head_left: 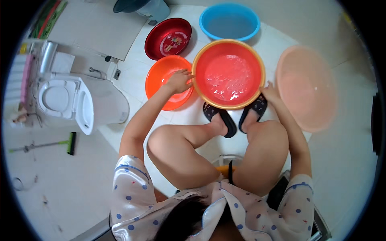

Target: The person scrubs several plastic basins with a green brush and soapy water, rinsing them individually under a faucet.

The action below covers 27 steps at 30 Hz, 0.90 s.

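Note:
In front of me, a round red basin (228, 74) with an orange-gold rim holds rippling water that catches the light. My left hand (179, 81) grips its left rim, passing over an orange basin (157, 82) beside it. At the lower right rim, my right hand (270, 92) takes hold too, its fingertips partly hidden by the basin's edge. The red basin overlaps the orange one and sits just beyond my feet, which are in black slippers (225, 122).
A dark red basin (155, 42) and a blue basin of water (230, 24) stand farther off. To the right is a large pale pink tub (307, 88). A toilet (86, 106), a green-handled brush (71, 143) and a bucket (157, 11) are at the left and back.

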Each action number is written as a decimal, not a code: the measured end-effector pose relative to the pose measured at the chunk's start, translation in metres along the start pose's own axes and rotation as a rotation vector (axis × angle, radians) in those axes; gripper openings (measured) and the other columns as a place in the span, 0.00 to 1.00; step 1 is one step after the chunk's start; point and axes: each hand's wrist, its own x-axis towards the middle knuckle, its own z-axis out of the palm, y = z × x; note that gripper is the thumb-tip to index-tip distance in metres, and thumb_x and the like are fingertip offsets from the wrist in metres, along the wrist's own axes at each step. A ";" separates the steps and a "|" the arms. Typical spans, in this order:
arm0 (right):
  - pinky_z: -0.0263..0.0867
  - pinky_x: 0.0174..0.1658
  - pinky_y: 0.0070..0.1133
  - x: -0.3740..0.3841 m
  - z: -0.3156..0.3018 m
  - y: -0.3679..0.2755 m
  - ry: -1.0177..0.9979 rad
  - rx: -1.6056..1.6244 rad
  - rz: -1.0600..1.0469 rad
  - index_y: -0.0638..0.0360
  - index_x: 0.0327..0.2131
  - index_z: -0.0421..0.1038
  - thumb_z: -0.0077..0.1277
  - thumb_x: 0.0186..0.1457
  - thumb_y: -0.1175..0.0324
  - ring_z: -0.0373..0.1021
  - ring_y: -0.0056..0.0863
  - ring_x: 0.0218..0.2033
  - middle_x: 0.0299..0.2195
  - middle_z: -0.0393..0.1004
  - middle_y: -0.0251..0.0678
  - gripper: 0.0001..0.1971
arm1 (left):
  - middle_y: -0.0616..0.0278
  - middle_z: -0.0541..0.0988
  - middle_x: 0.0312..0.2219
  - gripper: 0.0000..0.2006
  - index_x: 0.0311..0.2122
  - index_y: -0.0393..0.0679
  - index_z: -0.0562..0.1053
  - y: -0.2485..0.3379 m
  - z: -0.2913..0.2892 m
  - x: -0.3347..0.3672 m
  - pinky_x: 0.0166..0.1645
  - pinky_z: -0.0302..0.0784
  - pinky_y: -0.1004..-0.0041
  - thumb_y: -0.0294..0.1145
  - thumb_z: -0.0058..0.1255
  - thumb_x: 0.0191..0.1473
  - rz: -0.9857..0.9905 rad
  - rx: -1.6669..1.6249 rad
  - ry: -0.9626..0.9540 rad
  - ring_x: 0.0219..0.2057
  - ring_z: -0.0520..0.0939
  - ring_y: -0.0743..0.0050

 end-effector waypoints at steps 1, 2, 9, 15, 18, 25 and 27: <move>0.67 0.32 0.26 0.015 0.008 0.006 0.047 0.058 -0.052 0.71 0.49 0.53 0.49 0.47 0.60 0.71 0.34 0.32 0.34 0.70 0.50 0.30 | 0.54 0.64 0.51 0.22 0.51 0.48 0.65 0.002 0.006 0.010 0.58 0.54 0.61 0.43 0.43 0.50 0.056 0.023 0.055 0.55 0.59 0.53; 0.66 0.34 0.26 0.028 0.018 0.012 0.091 0.111 -0.110 0.71 0.47 0.54 0.50 0.46 0.61 0.71 0.35 0.33 0.34 0.70 0.52 0.29 | 0.54 0.64 0.51 0.22 0.51 0.48 0.65 0.001 0.014 0.019 0.58 0.54 0.61 0.43 0.43 0.50 0.070 0.031 0.027 0.55 0.59 0.53; 0.63 0.39 0.23 0.043 0.053 0.020 0.344 0.562 -0.112 0.69 0.38 0.65 0.46 0.41 0.76 0.69 0.32 0.34 0.32 0.71 0.44 0.16 | 0.55 0.50 0.58 0.29 0.58 0.41 0.49 0.017 0.102 0.116 0.63 0.40 0.66 0.45 0.35 0.54 0.023 0.095 0.190 0.59 0.49 0.61; 0.63 0.38 0.22 0.009 0.039 0.028 0.431 0.641 -0.122 0.68 0.38 0.65 0.45 0.39 0.77 0.67 0.28 0.33 0.32 0.70 0.39 0.17 | 0.59 0.44 0.60 0.30 0.59 0.42 0.45 0.035 0.151 0.174 0.63 0.32 0.64 0.46 0.29 0.55 -0.131 0.029 0.399 0.61 0.42 0.64; 0.63 0.37 0.19 0.005 0.035 0.034 0.307 0.712 -0.144 0.69 0.38 0.64 0.44 0.38 0.78 0.66 0.25 0.33 0.32 0.69 0.38 0.17 | 0.59 0.42 0.60 0.31 0.59 0.42 0.45 0.060 0.158 0.184 0.63 0.29 0.62 0.44 0.32 0.53 -0.164 -0.007 0.365 0.61 0.40 0.63; 0.62 0.31 0.16 -0.005 0.031 0.010 0.436 0.766 -0.144 0.68 0.33 0.64 0.42 0.38 0.79 0.65 0.20 0.26 0.26 0.68 0.33 0.13 | 0.52 0.45 0.59 0.28 0.58 0.40 0.50 0.168 0.113 0.169 0.62 0.34 0.57 0.41 0.33 0.53 0.415 0.040 -0.397 0.61 0.44 0.55; 0.61 0.25 0.14 -0.013 0.041 -0.001 0.381 0.718 -0.096 0.67 0.30 0.64 0.42 0.38 0.79 0.63 0.19 0.21 0.23 0.66 0.32 0.10 | 0.52 0.44 0.59 0.27 0.59 0.44 0.48 0.184 0.175 0.134 0.62 0.36 0.59 0.43 0.30 0.56 0.342 -0.652 0.074 0.61 0.43 0.55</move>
